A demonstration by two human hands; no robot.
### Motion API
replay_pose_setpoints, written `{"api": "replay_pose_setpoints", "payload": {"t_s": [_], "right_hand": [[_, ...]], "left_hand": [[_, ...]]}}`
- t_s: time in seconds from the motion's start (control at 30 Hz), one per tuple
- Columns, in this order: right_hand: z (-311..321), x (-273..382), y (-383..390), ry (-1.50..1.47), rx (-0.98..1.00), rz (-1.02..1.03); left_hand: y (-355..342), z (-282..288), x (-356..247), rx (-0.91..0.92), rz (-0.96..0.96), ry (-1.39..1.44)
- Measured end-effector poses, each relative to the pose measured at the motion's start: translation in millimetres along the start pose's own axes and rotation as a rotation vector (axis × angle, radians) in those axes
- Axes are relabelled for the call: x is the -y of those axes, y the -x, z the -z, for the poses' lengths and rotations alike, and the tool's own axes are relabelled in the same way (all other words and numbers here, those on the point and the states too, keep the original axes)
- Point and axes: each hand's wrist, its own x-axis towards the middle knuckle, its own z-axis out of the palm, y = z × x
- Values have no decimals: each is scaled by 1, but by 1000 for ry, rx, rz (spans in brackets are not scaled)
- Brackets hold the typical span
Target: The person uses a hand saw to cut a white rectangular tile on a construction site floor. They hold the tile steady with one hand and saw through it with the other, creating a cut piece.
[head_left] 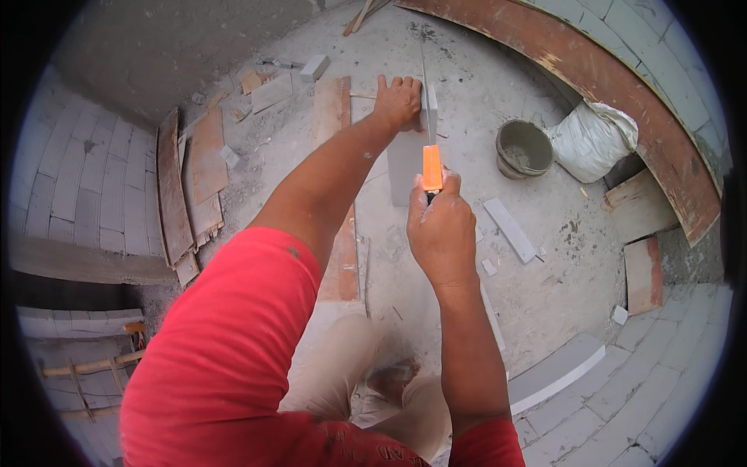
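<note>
Right grip (pixel 443 233) is wrapped round the orange handle of a saw (pixel 432 167), thumb and fingers closed on it, the blade pointing away from the person. Left grip (pixel 399 103) rests on the far part of a pale block (pixel 401 171), just left of the blade; how firmly it clasps the block cannot be told. The block stands on the dusty floor (pixel 576 253) in front of the person, with the blade lying over it; how deep the blade sits is hidden. Beneath the left forearm, a long brown board (pixel 333 109) runs along the floor. Right of the block lie a thin grey strip (pixel 510 229) and a small chip (pixel 489 267), near the right wrist. Farther right is a grey bucket (pixel 507 165), its inside crusted, with a stuffed white sack (pixel 595 144) just beside it. Behind the sack, a large brown panel (pixel 568 58) stands on edge, seen curved. At lower right, a grey slab (pixel 556 377) lies near the block wall (pixel 669 381). On the left, brown planks (pixel 208 159) and broken pieces lie near another wall (pixel 82 171). Both sleeves (pixel 226 327) are red.
</note>
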Motion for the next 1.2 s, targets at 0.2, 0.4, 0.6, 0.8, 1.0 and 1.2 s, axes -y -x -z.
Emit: {"api": "replay_pose_setpoints", "payload": {"t_s": [0.2, 0.4, 0.6, 0.8, 1.0, 1.2], "right_hand": [[13, -12, -10, -117, -45, -127], [13, 12, 2, -205, -138, -189], [-2, 32, -45, -48, 54, -307], [62, 93, 17, 26, 44, -208], [-3, 42, -168, -46, 71, -300], [58, 105, -16, -109, 80, -335]], "left_hand": [[-5, 18, -6, 10, 53, 199], [-10, 13, -25, 33, 36, 176], [-55, 0, 34, 177, 84, 337], [-104, -16, 42, 180, 39, 317], [-99, 5, 55, 261, 144, 377], [-102, -22, 54, 243, 162, 268]]}}
